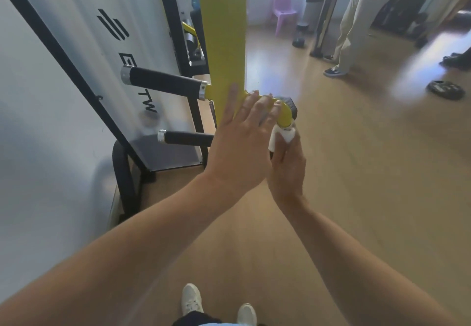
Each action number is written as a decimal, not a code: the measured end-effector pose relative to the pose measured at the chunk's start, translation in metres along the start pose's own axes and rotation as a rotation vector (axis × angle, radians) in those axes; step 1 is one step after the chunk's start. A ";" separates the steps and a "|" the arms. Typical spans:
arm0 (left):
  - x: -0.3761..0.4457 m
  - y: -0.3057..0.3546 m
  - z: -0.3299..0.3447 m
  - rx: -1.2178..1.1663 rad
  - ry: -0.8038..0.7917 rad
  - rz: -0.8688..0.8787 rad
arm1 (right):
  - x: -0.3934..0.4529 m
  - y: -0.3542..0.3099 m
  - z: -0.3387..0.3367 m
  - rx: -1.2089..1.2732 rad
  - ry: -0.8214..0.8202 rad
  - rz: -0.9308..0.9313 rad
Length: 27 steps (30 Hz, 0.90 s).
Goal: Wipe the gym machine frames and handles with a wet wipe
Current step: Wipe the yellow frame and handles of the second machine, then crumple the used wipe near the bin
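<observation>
A yellow upright machine frame rises in the middle, with black grip handles sticking out to its left. A short yellow bent arm with a black end cap projects to its right. My left hand lies flat with fingers spread over the joint of frame and bent arm. My right hand is below that arm and pinches a white wet wipe against its lower end.
A white panel with a black border leans at the left on a black base. A person in beige trousers stands at the back right near a purple chair. A weight plate lies on the wooden floor.
</observation>
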<state>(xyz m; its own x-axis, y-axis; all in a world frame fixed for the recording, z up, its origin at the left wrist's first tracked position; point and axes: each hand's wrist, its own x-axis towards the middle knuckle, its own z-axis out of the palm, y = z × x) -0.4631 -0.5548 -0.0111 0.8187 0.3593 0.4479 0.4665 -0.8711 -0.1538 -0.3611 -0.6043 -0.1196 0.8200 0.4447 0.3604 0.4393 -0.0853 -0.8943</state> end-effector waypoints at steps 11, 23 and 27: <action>-0.002 -0.002 0.006 -0.065 -0.019 0.010 | -0.006 0.057 -0.001 -0.286 -0.388 0.109; -0.208 -0.048 0.100 -1.055 -0.338 -1.261 | -0.102 0.052 0.094 0.003 -1.069 0.464; -0.264 -0.082 0.091 -1.367 -0.260 -1.531 | -0.145 0.017 0.142 -0.171 -1.224 0.264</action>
<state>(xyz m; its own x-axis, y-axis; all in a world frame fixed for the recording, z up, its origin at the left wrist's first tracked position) -0.6868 -0.5478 -0.1966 0.1700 0.7985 -0.5774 0.2724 0.5250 0.8063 -0.5247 -0.5439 -0.2253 0.0545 0.9209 -0.3860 0.4308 -0.3704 -0.8229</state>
